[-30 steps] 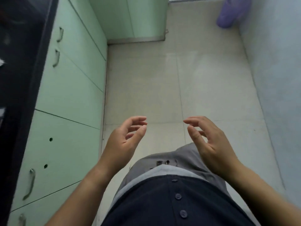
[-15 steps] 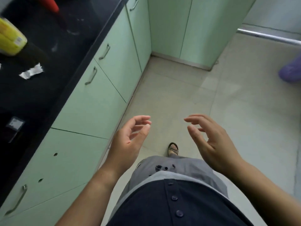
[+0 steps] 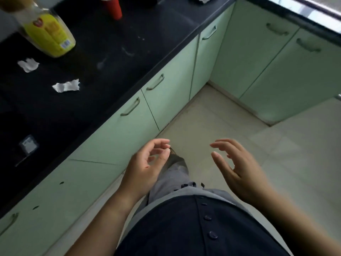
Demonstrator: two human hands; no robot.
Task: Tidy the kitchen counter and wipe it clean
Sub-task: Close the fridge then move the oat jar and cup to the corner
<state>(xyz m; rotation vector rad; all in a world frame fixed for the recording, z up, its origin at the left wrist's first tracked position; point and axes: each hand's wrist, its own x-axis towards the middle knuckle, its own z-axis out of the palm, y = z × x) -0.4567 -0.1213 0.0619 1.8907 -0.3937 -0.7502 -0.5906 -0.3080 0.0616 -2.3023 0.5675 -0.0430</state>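
Much more of the worktop [image 3: 114,58] is being shown than half a second ago, when only its near corner was in view; the yellow bottle [image 3: 48,36] and the red cup [image 3: 112,6] are now seen almost whole. Both hands are being held in front of the body, over the floor [image 3: 230,126], well apart from the worktop. The left hand [image 3: 145,169] is being kept loosely curled, its grip narrow and holding nothing; the right hand [image 3: 239,169] is being kept wide, fingers spread, also empty.

The worktop is being seen as glossy black stone, smeared with pale dusty marks. Two crumpled white paper scraps [image 3: 67,86] are lying on it, near the clear plastic bottle with its yellow label; the printing is too blurred to be read. A small grey square packet [image 3: 28,145] is lying nearer the edge. Pale green, smooth cabinet doors [image 3: 166,93] with curved metal handles are running below, meeting at a corner, above cream floor tiles.
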